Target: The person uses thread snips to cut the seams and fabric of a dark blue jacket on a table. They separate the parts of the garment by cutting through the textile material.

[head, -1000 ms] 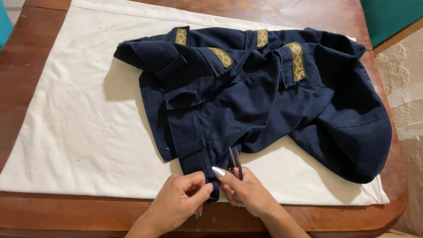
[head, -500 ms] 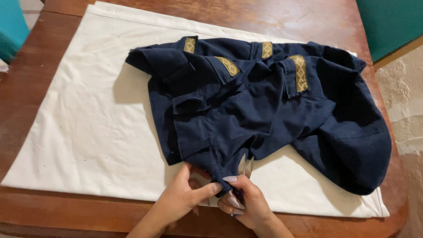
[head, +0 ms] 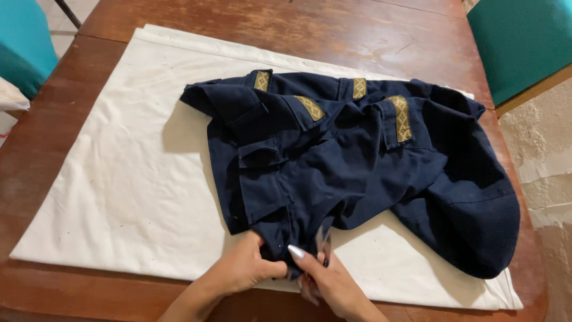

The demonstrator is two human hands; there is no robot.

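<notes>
**A:** At the near edge of the wooden table [head: 369,36], log the hands.

**B:** Left hand [head: 241,268]: fingers curled shut, pinching the near hem of the navy garment [head: 333,173]. Right hand [head: 330,280]: touching the left, fingers bent around the same bit of hem; one long pale nail points up and left. Something thin and metallic stands between the right fingers and the cloth. Cannot tell what it is.

**A:** Garment position?

**B:** Lying crumpled on a white cloth [head: 125,173] that covers most of the tabletop. It sits right of centre; its rounded far-right end reaches almost to the cloth's right edge. Gold patterned tabs [head: 400,118] show along its far side, four visible.

**A:** Surroundings?

**B:** Teal chair [head: 518,42] at far right, apart from the cloth. Another teal seat [head: 21,42] at far left.
</notes>
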